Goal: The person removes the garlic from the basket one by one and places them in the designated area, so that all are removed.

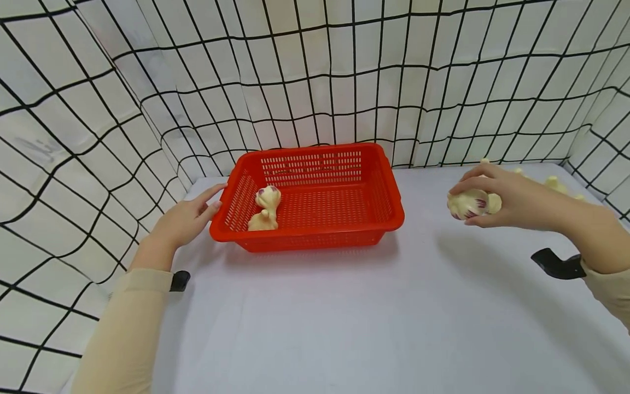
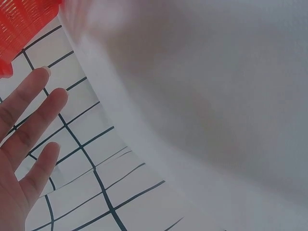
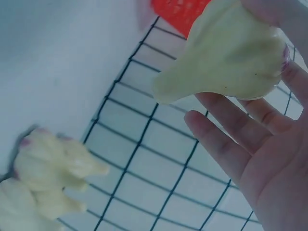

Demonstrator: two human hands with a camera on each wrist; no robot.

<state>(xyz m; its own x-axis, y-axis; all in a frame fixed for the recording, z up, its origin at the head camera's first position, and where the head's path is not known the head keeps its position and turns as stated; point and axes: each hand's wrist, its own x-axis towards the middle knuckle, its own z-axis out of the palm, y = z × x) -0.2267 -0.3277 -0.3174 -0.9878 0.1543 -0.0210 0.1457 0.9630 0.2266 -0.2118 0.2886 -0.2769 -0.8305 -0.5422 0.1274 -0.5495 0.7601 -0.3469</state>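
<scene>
On the right in the head view, my right hand (image 1: pixel 512 197) holds a pale garlic bulb (image 1: pixel 467 204) with purple streaks above the table. The right wrist view shows this garlic bulb (image 3: pixel 231 57) between the thumb and fingers, its stem pointing left. My left hand (image 1: pixel 184 221) touches the left rim of a red plastic basket (image 1: pixel 315 241), fingers mostly straight. Inside the basket, at its left end, lie garlic bulbs (image 1: pixel 268 198). In the left wrist view, several spread fingers (image 2: pixel 36 120) of that hand show near the basket's edge.
More garlic bulbs (image 1: pixel 555 184) lie at the table's back right, partly hidden behind my right forearm; the right wrist view shows these garlic bulbs (image 3: pixel 45 163) clustered together. A black wire grid (image 1: pixel 315 76) stands behind and beside the white table (image 1: pixel 315 317).
</scene>
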